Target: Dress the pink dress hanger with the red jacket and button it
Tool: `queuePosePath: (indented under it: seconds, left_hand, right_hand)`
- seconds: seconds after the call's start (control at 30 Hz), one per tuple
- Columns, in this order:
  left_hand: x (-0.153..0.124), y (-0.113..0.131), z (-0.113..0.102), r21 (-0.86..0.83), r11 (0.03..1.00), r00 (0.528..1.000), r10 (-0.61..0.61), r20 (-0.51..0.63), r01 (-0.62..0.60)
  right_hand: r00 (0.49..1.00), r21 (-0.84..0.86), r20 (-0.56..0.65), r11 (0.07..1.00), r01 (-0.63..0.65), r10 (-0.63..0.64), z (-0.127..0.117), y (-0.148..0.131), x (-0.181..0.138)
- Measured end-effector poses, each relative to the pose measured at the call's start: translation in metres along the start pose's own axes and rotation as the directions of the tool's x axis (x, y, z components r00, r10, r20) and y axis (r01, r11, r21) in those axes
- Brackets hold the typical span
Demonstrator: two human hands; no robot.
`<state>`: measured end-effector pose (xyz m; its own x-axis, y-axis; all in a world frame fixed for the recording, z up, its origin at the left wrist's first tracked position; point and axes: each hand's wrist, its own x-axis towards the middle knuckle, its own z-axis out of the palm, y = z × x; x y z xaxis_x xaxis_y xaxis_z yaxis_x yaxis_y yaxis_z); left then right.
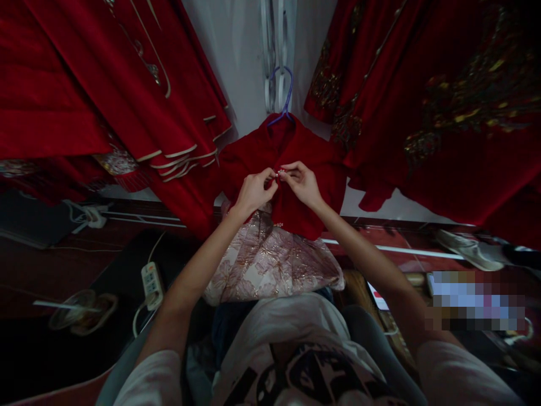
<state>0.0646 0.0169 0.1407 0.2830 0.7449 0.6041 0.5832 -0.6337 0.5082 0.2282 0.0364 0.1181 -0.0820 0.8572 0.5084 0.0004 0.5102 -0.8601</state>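
A small red jacket [310, 208] hangs in front of me on a purple hanger [288, 98]. My left hand [256, 189] and my right hand [301, 183] meet at its front opening. Both pinch a small pale, bead-like fastener [279, 173] there, thumbs and forefingers closed on it. Its exact form is too small to make out. Lower on the front edge sits another beaded fastening [279, 225]. Below the jacket, a pale pink brocade skirt with a floral pattern [279, 259] spreads over my lap.
Red garments [139, 84] with light trim hang at the left, embroidered red ones [422, 113] at the right. A power strip [152, 286] and a clear food container [80, 310] rest on a dark surface at left. A shoe [471, 248] shows at right.
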Motion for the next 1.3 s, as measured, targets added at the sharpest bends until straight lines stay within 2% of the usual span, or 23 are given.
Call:
queuePosePath:
  seconds: [0.13,0.23,0.57,0.7,0.8,0.87,0.93,1.03,1.1,1.2,1.27,1.3]
  left_hand:
    - [0.004,0.001,-0.001,-0.059,0.998,1.000,-0.006,0.012,0.007]
    - [0.007,-0.001,-0.001,-0.064,0.998,0.999,-0.004,0.035,0.006]
    - [0.011,0.000,-0.006,0.050,0.994,0.989,0.094,0.117,-0.100]
    - [0.012,0.002,-0.001,0.098,0.981,0.981,0.157,0.111,-0.168]
    - [0.010,-0.004,0.012,-0.029,0.990,0.989,0.141,0.039,-0.140]
    - [0.008,-0.011,0.023,-0.174,0.982,0.998,0.066,-0.024,-0.069]
    - [0.005,-0.018,0.031,-0.313,0.950,0.997,-0.018,-0.070,-0.005]
    - [-0.002,-0.024,0.035,-0.444,0.895,0.989,-0.103,-0.102,0.047]
    - [-0.009,-0.028,0.034,-0.483,0.870,0.984,-0.156,-0.084,0.097]
    - [-0.023,-0.032,0.032,-0.470,0.845,0.965,-0.256,0.061,0.254]
    - [-0.035,-0.034,0.032,-0.427,0.850,0.951,-0.258,0.173,0.309]
    - [-0.042,-0.034,0.032,-0.413,0.860,0.950,-0.228,0.212,0.299]
  right_hand:
    - [0.999,0.002,0.033,0.999,0.035,-0.035,-0.003,0.000,0.001]
    - [0.998,0.001,0.068,1.000,0.016,-0.016,-0.007,-0.002,0.003]
    - [0.989,-0.017,0.145,1.000,-0.022,0.024,-0.015,-0.004,0.014]
    - [0.982,-0.047,0.190,0.999,0.020,-0.010,-0.015,0.004,0.021]
    - [0.988,-0.055,0.097,0.991,0.123,-0.117,-0.008,0.011,0.015]
    - [0.983,-0.088,-0.024,0.979,0.181,-0.184,0.000,0.015,0.002]
    - [0.973,-0.174,-0.096,0.966,0.191,-0.210,0.006,0.020,-0.015]
    - [0.986,-0.300,-0.083,0.948,0.111,-0.141,0.009,0.028,-0.038]
    - [0.992,-0.297,-0.109,0.954,0.027,-0.062,0.005,0.033,-0.045]
    - [0.981,-0.123,-0.161,0.985,-0.125,0.104,-0.005,0.034,-0.045]
    - [0.961,0.035,-0.109,0.967,-0.252,0.254,-0.011,0.029,-0.043]
    - [0.948,0.102,-0.071,0.947,-0.304,0.311,-0.012,0.025,-0.043]
